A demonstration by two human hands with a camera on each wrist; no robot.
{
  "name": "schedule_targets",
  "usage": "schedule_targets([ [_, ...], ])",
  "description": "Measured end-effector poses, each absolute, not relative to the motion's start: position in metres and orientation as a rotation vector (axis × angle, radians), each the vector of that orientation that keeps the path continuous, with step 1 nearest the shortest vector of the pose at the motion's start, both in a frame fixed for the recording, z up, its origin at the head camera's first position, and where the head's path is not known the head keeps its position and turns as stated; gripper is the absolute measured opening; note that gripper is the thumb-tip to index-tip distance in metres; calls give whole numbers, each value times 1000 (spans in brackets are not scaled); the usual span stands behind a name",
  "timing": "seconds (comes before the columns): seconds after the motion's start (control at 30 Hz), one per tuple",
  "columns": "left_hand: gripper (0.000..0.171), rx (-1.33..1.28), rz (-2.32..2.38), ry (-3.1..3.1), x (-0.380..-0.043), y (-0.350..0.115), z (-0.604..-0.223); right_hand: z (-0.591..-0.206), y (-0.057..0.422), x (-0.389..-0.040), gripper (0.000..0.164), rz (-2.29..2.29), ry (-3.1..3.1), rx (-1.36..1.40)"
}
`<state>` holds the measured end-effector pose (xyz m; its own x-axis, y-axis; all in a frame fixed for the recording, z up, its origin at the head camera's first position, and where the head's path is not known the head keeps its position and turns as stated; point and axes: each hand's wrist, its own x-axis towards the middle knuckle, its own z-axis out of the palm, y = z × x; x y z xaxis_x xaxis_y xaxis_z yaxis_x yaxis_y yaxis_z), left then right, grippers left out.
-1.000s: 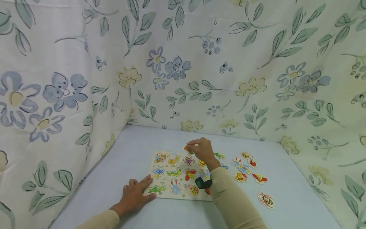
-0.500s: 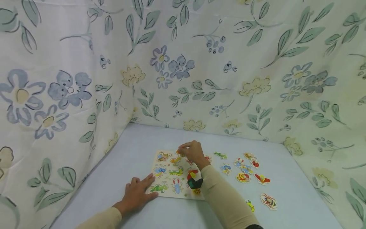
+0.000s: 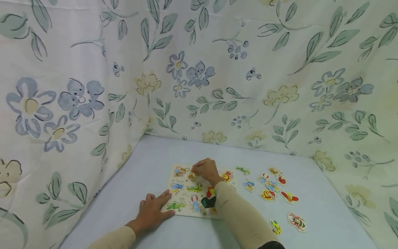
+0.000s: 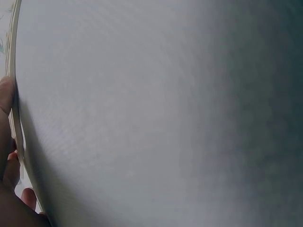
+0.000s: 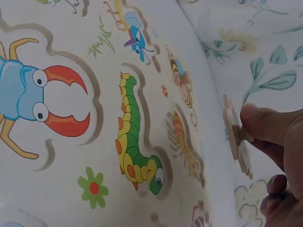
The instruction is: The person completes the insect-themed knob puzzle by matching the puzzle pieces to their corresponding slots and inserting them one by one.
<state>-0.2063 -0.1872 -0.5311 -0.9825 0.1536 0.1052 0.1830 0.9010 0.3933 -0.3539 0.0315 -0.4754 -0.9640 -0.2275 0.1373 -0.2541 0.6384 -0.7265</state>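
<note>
A pale wooden peg puzzle board (image 5: 66,163) with insect pictures in cut-out recesses lies flat on the table. My right hand (image 3: 206,171) is over its upper part, pinching the peg of a puzzle piece (image 5: 232,135) between thumb and finger. The piece is held above the board and seen edge-on in the right wrist view, so its picture is hidden there. My left hand (image 3: 153,209) rests at the board's lower left, fingers extended along the left edge and thumb by the front edge. In the left wrist view, fingertips (image 4: 5,94) touch the board's side.
Loose pieces lie right of the board: a green grasshopper (image 3: 243,170), a blue fly (image 3: 249,185), a red-winged insect (image 3: 289,197), a striped spider-like piece (image 3: 296,222) and a green-yellow piece (image 3: 275,227). Others cluster near a ladybird (image 3: 281,178). Floral curtains (image 3: 217,86) surround the table.
My right hand has moved left with the piece, from behind the board's upper edge to over its upper-left recesses. My left hand stays at the board's edge. The head view has shifted slightly.
</note>
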Motion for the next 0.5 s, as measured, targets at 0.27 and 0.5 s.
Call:
schedule_targets([
  [0.27,74,-283,-648,-2994,-205,-187,-529,-488,27,-356,5,1290,-2839,366],
  [0.5,74,-287,-628,-3006,-206,-188,-531,-499,23,-358,7,1299,-2852,337],
])
